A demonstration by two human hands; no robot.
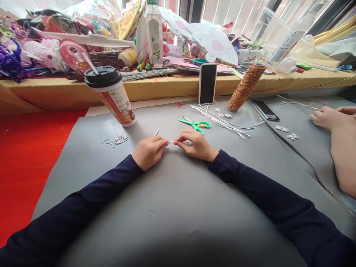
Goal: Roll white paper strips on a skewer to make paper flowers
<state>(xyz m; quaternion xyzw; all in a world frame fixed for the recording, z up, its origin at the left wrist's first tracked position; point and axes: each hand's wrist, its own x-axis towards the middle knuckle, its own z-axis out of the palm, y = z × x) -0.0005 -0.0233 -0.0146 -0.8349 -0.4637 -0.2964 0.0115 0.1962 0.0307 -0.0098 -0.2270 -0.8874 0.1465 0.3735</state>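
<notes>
Between my two hands a short white strip (171,142) is stretched, pinched at both ends. My left hand (150,151) has its fingertips closed on the strip's left end; a thin pointed stick (156,132) pokes up behind that hand. On the other end, my right hand (196,145) pinches with thumb and forefinger. Just beyond the right hand lie green-handled scissors (196,124). Long white strips (222,120) are spread to the right of them, near small white flower shapes (219,113). A little heap of short grey-white pieces (118,140) rests left of my left hand.
A lidded paper cup (114,98) stands at the back left. Farther back are an upright phone (207,84) and a leaning brown cord spool (246,89). Another person's hands (330,118) work at right, beside a flat phone (265,110). Craft materials crowd the ledge (167,87).
</notes>
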